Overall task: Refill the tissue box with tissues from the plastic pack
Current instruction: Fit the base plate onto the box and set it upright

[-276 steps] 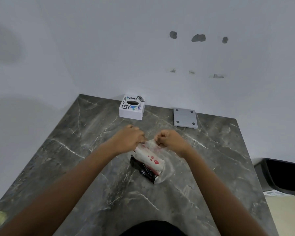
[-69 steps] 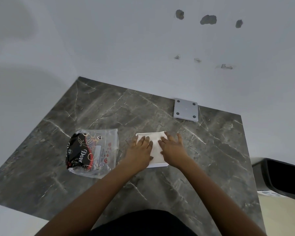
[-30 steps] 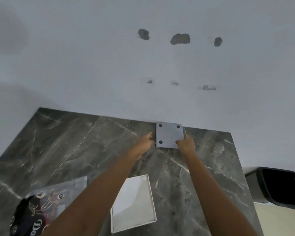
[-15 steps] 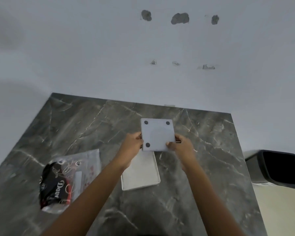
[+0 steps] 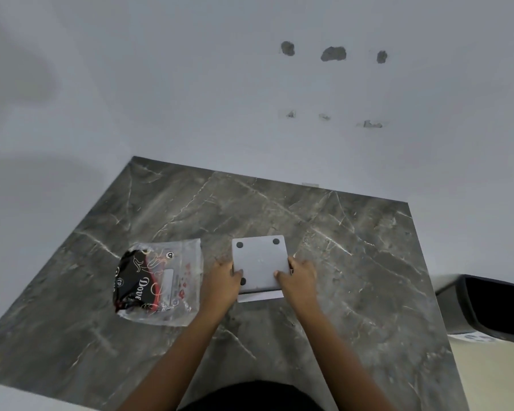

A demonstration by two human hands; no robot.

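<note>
We grip the base (image 5: 260, 264) with left hand (image 5: 223, 281) and right hand (image 5: 299, 280), lowering it onto the box (image 5: 260, 296) mid-worktop (image 5: 353, 262). The pack (image 5: 158, 281) looks emptied; closing remains.

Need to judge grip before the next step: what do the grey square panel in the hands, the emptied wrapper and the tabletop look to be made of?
Grey square panel with four black feet: likely rigid matte plastic, flat and unbending in both hands. Clear printed wrapper: thin glossy plastic film, crinkled and see-through. Dark veined tabletop: looks like polished marble or a laminate imitation; I cannot tell which.
</note>
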